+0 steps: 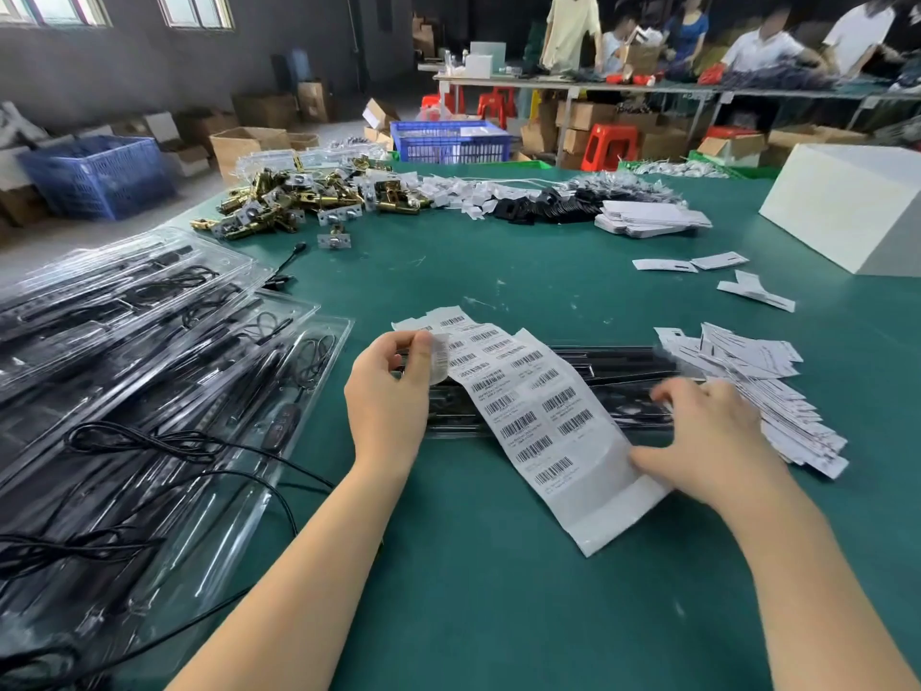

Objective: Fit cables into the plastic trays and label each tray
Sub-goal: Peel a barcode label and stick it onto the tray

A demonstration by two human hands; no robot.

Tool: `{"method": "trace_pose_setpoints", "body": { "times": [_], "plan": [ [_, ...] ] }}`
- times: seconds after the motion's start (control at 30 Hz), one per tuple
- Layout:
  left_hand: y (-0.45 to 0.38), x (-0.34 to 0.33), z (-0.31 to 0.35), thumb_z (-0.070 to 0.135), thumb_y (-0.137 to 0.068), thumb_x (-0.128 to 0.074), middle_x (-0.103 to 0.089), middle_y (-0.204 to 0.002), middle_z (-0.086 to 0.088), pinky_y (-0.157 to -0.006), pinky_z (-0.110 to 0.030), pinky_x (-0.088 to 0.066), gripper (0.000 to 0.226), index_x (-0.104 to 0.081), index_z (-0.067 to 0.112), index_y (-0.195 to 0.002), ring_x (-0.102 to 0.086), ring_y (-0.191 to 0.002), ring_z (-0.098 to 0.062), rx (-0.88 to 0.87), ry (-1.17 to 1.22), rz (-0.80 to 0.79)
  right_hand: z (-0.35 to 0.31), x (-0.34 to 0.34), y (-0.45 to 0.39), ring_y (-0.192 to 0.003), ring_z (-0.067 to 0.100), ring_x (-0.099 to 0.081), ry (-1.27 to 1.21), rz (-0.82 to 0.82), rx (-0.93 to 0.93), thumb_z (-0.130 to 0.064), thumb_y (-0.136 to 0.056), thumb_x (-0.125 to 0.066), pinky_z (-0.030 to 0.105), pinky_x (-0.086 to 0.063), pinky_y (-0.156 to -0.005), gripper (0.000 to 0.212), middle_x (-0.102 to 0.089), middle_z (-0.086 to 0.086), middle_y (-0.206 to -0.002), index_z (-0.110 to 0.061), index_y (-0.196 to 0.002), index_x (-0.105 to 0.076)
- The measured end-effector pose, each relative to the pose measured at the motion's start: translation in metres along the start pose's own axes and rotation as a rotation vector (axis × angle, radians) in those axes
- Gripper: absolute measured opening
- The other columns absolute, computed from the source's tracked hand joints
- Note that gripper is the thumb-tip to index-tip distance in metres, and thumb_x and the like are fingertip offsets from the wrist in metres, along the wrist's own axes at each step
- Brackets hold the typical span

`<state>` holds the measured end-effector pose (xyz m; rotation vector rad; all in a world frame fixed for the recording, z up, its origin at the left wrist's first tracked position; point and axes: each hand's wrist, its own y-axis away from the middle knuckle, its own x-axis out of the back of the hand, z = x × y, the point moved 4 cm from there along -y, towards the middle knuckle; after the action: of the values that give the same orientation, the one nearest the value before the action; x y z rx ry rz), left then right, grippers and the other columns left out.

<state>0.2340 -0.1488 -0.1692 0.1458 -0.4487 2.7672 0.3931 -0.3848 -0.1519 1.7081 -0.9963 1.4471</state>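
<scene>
Green tabletop [498, 615] with packing work in progress; the left hand [393, 391] pinches a peeled barcode label [439, 359] between thumb and fingers, above the near end of a long black-filled plastic tray [613, 364] lying crosswise at centre; a barcode label sheet [543, 416] lies draped over that tray; the right hand [707, 436], fingers spread and motion-blurred, rests on the sheet's right edge; stacked clear trays with black cables [149, 391] lie at left; loose paper cards [757, 386] lie at right.
</scene>
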Motion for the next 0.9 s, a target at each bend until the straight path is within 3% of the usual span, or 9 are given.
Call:
{"method": "trace_pose_setpoints", "body": {
  "times": [0.07, 0.1, 0.13, 0.2, 0.3, 0.5, 0.7, 0.8, 0.9],
  "plan": [
    [0.002, -0.002, 0.001, 0.041, -0.092, -0.059, -0.068, -0.086, 0.016, -0.073, -0.017, -0.043, 0.014, -0.067, 0.036, -0.082, -0.062, -0.088, -0.008, -0.006, -0.015, -0.014, -0.029, 0.003, 0.004, -0.128, 0.026, -0.037, -0.096, 0.203, 0.335, -0.019, -0.078, -0.068, 0.036, -0.031, -0.107, 0.063, -0.042, 0.004, -0.141, -0.032, -0.136, -0.049],
    [0.002, -0.003, 0.001, 0.042, -0.092, -0.059, -0.068, -0.088, 0.015, -0.075, -0.02, -0.045, 0.013, -0.067, 0.035, -0.084, -0.062, -0.09, -0.009, -0.006, -0.02, -0.02, -0.047, 0.0, 0.008, -0.133, 0.024, -0.035, -0.2, 0.201, 0.495, -0.01, -0.08, -0.065, 0.032, -0.023, -0.111, 0.062, -0.042, 0.003, -0.146, -0.031, -0.137, -0.052],
    [0.002, -0.004, 0.001, 0.042, -0.092, -0.059, -0.068, -0.089, 0.015, -0.077, -0.023, -0.046, 0.013, -0.067, 0.036, -0.084, -0.062, -0.091, -0.01, -0.006, -0.025, -0.023, -0.063, -0.007, 0.013, -0.138, 0.022, -0.031, -0.28, 0.151, 0.61, -0.009, -0.084, -0.062, 0.029, -0.014, -0.115, 0.057, -0.04, 0.002, -0.15, -0.029, -0.137, -0.052],
    [0.003, -0.004, 0.001, 0.042, -0.092, -0.06, -0.068, -0.087, 0.017, -0.075, -0.023, -0.045, 0.012, -0.065, 0.038, -0.081, -0.062, -0.091, -0.008, -0.008, -0.035, -0.022, -0.084, -0.03, 0.017, -0.147, 0.021, -0.018, -0.26, 0.053, 0.7, -0.031, -0.096, -0.054, 0.028, -0.004, -0.119, 0.049, -0.028, -0.001, -0.158, -0.034, -0.144, -0.043],
    [0.002, -0.003, 0.002, 0.041, -0.092, -0.06, -0.067, -0.083, 0.019, -0.071, -0.017, -0.042, 0.015, -0.063, 0.037, -0.078, -0.062, -0.086, -0.005, -0.013, -0.041, -0.007, -0.084, -0.059, 0.008, -0.149, 0.025, -0.007, -0.024, -0.008, 0.544, -0.065, -0.094, -0.027, 0.042, -0.002, -0.121, 0.059, -0.008, -0.003, -0.163, -0.046, -0.15, -0.02],
    [-0.004, -0.001, -0.007, 0.042, -0.092, -0.059, -0.067, -0.085, 0.017, -0.068, -0.015, -0.04, 0.015, -0.064, 0.036, -0.08, -0.06, -0.085, 0.0, 0.017, -0.073, -0.016, -0.047, -0.058, -0.009, -0.149, 0.028, -0.001, 0.018, -0.011, 0.181, -0.074, -0.089, -0.021, 0.067, -0.001, -0.112, 0.064, -0.001, -0.007, -0.163, -0.05, -0.148, -0.012],
    [-0.003, -0.009, -0.011, 0.038, -0.091, -0.063, -0.067, -0.074, 0.022, -0.068, -0.013, -0.041, 0.014, -0.067, 0.033, -0.079, -0.059, -0.071, 0.004, 0.041, 0.031, -0.108, -0.036, -0.042, -0.008, -0.142, 0.031, -0.021, 0.003, 0.082, 0.029, -0.07, -0.091, -0.024, 0.066, -0.005, -0.111, 0.054, -0.03, 0.0, -0.152, -0.043, -0.135, -0.042],
    [0.001, -0.02, -0.011, 0.033, -0.091, -0.064, -0.067, -0.07, 0.021, -0.066, -0.017, -0.042, 0.012, -0.07, 0.029, -0.081, -0.057, -0.065, 0.003, 0.052, 0.052, -0.21, -0.034, -0.036, -0.006, -0.133, 0.03, -0.029, 0.002, 0.172, -0.009, -0.064, -0.093, -0.034, 0.055, -0.015, -0.113, 0.05, -0.04, 0.003, -0.144, -0.033, -0.127, -0.054],
    [0.0, -0.018, -0.008, 0.033, -0.091, -0.064, -0.068, -0.073, 0.024, -0.067, -0.013, -0.044, 0.014, -0.069, 0.033, -0.078, -0.059, -0.068, 0.007, 0.035, 0.068, -0.165, -0.036, -0.032, -0.007, -0.126, 0.027, -0.036, -0.093, 0.283, 0.06, -0.051, -0.092, -0.05, 0.042, -0.027, -0.102, 0.042, -0.048, 0.001, -0.138, -0.026, -0.124, -0.059]
  ]
}}
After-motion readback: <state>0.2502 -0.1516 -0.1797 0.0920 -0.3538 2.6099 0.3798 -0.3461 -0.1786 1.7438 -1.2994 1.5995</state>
